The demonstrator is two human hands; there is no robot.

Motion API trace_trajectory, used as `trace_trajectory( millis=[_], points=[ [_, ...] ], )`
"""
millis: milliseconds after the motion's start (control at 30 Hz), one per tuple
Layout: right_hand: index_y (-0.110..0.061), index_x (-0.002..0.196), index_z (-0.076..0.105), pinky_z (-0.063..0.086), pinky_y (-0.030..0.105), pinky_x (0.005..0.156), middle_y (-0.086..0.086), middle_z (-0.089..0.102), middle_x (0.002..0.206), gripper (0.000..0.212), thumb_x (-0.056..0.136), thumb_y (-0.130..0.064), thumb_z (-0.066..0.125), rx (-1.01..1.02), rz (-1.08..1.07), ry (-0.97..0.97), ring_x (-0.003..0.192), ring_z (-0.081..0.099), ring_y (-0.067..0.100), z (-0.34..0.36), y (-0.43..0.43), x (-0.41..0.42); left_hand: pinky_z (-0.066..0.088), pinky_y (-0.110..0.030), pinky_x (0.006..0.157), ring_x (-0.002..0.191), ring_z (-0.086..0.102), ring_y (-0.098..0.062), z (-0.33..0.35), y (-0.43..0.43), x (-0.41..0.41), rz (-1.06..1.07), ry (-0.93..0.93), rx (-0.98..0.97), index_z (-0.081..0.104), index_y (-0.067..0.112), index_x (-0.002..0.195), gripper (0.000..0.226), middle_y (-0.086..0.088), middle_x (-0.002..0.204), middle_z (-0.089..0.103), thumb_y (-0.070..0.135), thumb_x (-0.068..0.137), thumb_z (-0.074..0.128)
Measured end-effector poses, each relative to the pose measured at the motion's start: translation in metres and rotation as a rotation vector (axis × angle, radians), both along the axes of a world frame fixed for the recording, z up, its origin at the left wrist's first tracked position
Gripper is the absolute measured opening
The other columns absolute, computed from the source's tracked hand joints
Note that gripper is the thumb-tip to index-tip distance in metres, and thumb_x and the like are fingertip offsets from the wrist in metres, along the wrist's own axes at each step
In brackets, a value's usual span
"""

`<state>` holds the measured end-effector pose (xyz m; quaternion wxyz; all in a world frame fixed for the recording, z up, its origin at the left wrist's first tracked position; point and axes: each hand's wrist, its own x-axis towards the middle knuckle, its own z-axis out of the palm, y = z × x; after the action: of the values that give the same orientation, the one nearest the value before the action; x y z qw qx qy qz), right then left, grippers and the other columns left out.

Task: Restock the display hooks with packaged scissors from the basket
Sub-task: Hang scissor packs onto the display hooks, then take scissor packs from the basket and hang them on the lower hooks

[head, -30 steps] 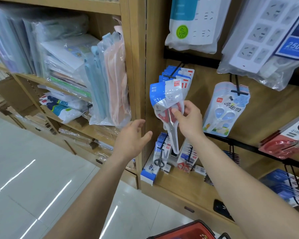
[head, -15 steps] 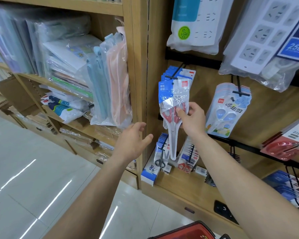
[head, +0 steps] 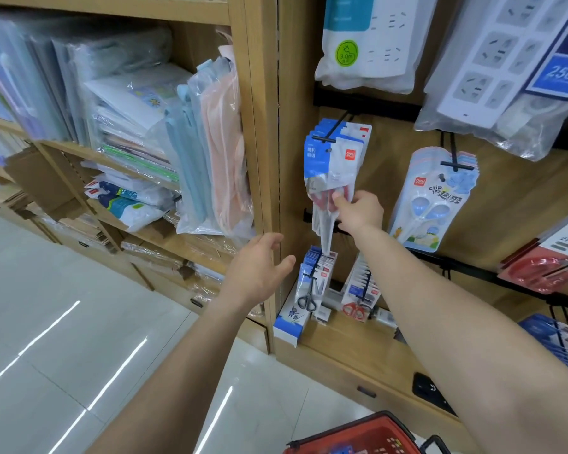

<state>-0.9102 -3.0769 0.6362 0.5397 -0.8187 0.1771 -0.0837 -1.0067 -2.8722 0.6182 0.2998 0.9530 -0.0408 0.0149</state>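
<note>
1. Right hand (head: 358, 213) is closed in a pinch on a packaged pair of scissors (head: 332, 172), with the thumb laid in front, at the red handles seen through the clear wrap.
2. Left hand (head: 259, 267) is loose with the fingers spread. Nothing is grasped by it, and it is held just beside the wooden upright (head: 263, 126) that divides the two shelf bays.
3. The held pack is found at the very front of a row of matching blue-and-white packs (head: 358, 132) on the upper display hook (head: 324, 139). Its top edge is level with the hook's black crossbar, and its blade end is pointed down toward the smaller scissor packs (head: 312, 283) hung below.
4. The hanging of this one pack is judged to be at or near its end: the pack is lined up with those behind it, yet it has not been let go.
5. What is left is hinted at by the red basket (head: 368, 434), of which only a rim and corner are caught at the bottom edge. Something blue is glimpsed inside, so more stock may be waiting, though no count can be made.
6. Whether the hang hole has been threaded over the hook cannot be told, since crossbar and pack top overlap. The fingers behind the pack are hidden, the print is too small to be read, and the goods (head: 128, 126) in the other bay are blurred.
</note>
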Motion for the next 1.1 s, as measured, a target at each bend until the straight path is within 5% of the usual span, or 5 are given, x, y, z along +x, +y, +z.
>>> trace_trajectory(
  millis=[200, 367, 633, 833, 1100],
  points=[
    [-0.025, 0.086, 0.067, 0.060, 0.052, 0.089, 0.003, 0.073, 0.096, 0.021, 0.094, -0.044, 0.069, -0.063, 0.095, 0.128, 0.095, 0.071, 0.028, -0.033, -0.027, -0.033, 0.055, -0.039, 0.097, 0.114, 0.061, -0.016, -0.009, -0.013, -0.010, -0.037, 0.081, 0.053, 0.049, 0.024, 0.148, 0.056, 0.005, 0.136, 0.061, 0.048, 0.099, 0.060],
    [-0.020, 0.096, 0.073, 0.055, 0.036, 0.083, -0.009, 0.067, 0.088, 0.019, 0.097, -0.038, 0.068, -0.296, 0.358, 0.252, 0.092, 0.066, 0.019, -0.055, -0.058, -0.095, 0.055, -0.040, 0.097, 0.117, 0.062, -0.021, -0.028, -0.043, -0.032, -0.091, 0.221, 0.111, 0.051, 0.021, 0.146, 0.054, 0.000, 0.135, 0.063, 0.047, 0.099, 0.061],
    [-0.019, 0.122, 0.063, 0.055, 0.039, 0.089, 0.004, 0.068, 0.120, 0.039, 0.097, -0.049, 0.063, -0.697, 0.643, 0.574, 0.109, 0.064, 0.027, -0.158, -0.143, -0.200, 0.046, -0.037, 0.106, 0.133, 0.054, -0.029, -0.124, -0.120, -0.109, -0.149, 0.489, 0.242, 0.048, 0.018, 0.149, 0.060, -0.010, 0.145, 0.058, 0.046, 0.099, 0.061],
    [-0.024, 0.123, 0.060, 0.055, 0.038, 0.091, 0.005, 0.067, 0.125, 0.048, 0.086, -0.053, 0.068, -0.636, 0.754, 0.767, 0.111, 0.065, 0.029, -0.266, -0.200, -0.284, 0.046, -0.041, 0.109, 0.135, 0.053, -0.028, -0.235, -0.156, -0.202, -0.050, 0.733, 0.274, 0.044, 0.019, 0.152, 0.067, -0.008, 0.145, 0.056, 0.048, 0.095, 0.062],
    [-0.012, 0.150, 0.041, 0.048, 0.043, 0.101, 0.013, 0.050, 0.151, 0.067, 0.097, -0.046, 0.064, -0.540, 0.720, 0.922, 0.134, 0.052, 0.035, -0.439, -0.219, -0.357, 0.060, -0.042, 0.087, 0.102, 0.071, -0.026, -0.413, -0.150, -0.275, -0.012, 0.908, 0.269, 0.053, 0.030, 0.132, 0.052, -0.003, 0.120, 0.070, 0.056, 0.088, 0.061]
  ],
)
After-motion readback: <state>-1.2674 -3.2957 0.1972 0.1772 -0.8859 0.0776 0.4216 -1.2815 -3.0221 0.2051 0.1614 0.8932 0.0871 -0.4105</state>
